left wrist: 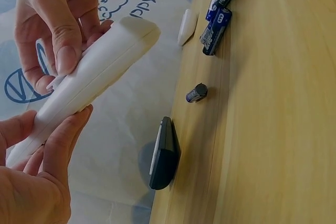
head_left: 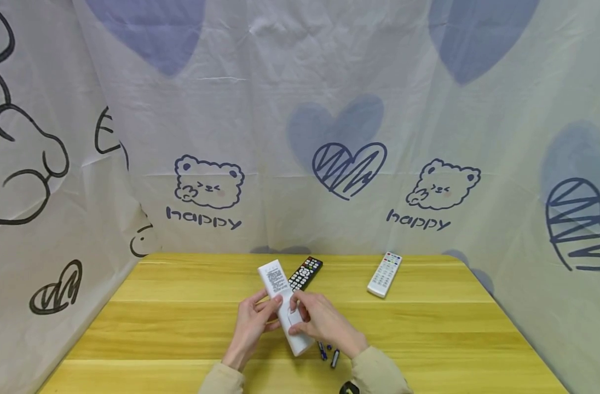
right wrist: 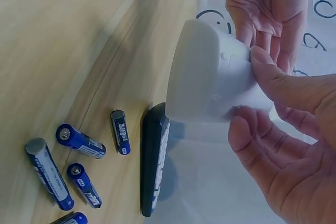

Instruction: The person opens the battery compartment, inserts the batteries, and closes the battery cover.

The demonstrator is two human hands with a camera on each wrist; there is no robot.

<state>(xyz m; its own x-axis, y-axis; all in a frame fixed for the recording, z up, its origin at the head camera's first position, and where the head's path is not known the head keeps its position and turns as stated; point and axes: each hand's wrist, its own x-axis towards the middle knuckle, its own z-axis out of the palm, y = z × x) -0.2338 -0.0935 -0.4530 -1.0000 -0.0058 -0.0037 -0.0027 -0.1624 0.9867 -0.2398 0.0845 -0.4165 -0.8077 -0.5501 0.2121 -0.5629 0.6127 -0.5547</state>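
Note:
A white remote control (head_left: 276, 278) is held up over the table, tilted, its back with printed text facing up. My left hand (head_left: 253, 324) grips it along one side, thumb on the back and fingers beneath. With thumb and fingers, my right hand (head_left: 327, 324) pinches the battery cover (head_left: 294, 317) on the lower back. In the left wrist view, a thin white edge of the cover (left wrist: 53, 84) stands slightly off the body beside the right fingers. Whether batteries lie inside is hidden. Several blue-and-silver batteries (right wrist: 81, 141) are on the table below the remote.
A black remote control (head_left: 307, 272) lies just behind the held one. Further right on the table is another white remote control (head_left: 385, 275), buttons up. The wooden table (head_left: 172, 328) meets a printed cloth backdrop (head_left: 280, 219) at its far edge.

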